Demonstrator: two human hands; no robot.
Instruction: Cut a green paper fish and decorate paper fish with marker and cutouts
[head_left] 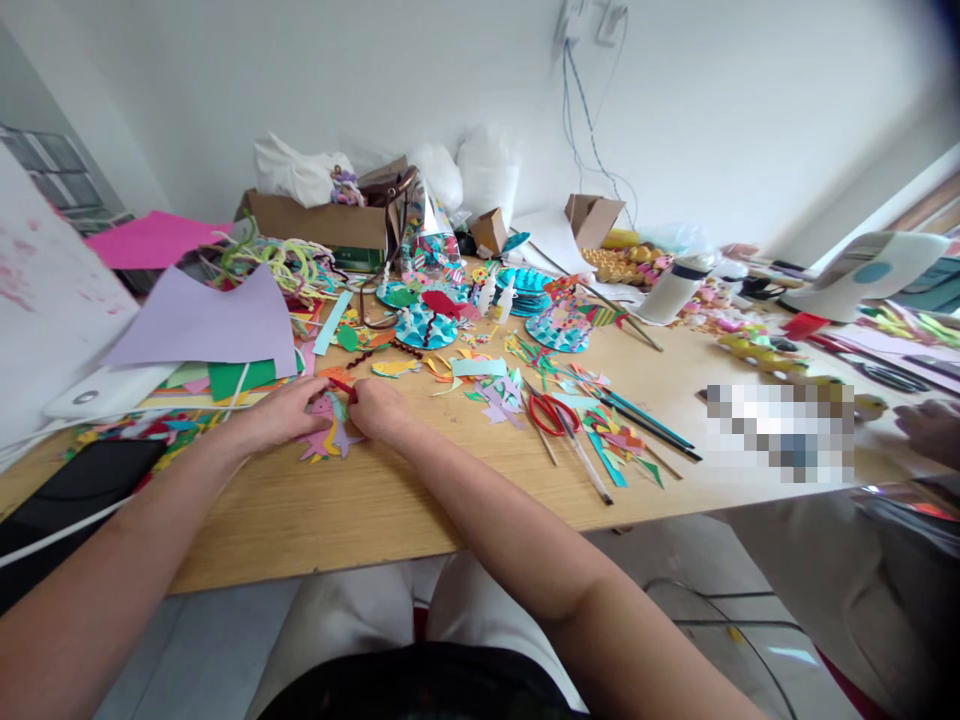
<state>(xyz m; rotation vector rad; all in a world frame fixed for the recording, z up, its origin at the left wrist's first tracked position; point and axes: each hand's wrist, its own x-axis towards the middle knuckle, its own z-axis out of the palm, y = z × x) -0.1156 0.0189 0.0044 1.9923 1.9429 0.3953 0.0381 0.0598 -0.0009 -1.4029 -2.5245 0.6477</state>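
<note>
The right hand (pixel 384 410) is hiding the near end of a small red piece (pixel 343 386), so its full length and material are staying hard to make out. The right hand's fingers are closing in a pinch on that end. The left hand (pixel 286 412) is hovering or resting just across from it, thumb and index finger curving partly apart; whether they are gripping anything, I cannot tell. The red piece is lying between the two hands, above the left part of the wooden counter (pixel 300 530). Its narrow visible end is pointing toward the left hand, its long axis slanting from upper left to lower right.

Just below it, flat paper cutouts (pixel 324 420) in pink, yellow and lilac are overlapping, their outlines partly covered by the left hand's fingers. A pixelated patch is masking something on the right side of the counter, and another person's hand (pixel 928 430) is being cut off by the right edge.

A lilac sheet (pixel 210 320) with a curved edge is covering part of the pile on the left, near a smooth dark phone (pixel 94 490) crossed by a white cable. Farther back, round blue decorated discs (pixel 424 327) are carrying colorful shapes, beside small white bottles (pixel 505 300). To the right of the hands, scissors (pixel 551 413) with looped red handles are lying near a slim clear pen (pixel 595 470), among thin, pointed paper scraps (pixel 619 440).
</note>
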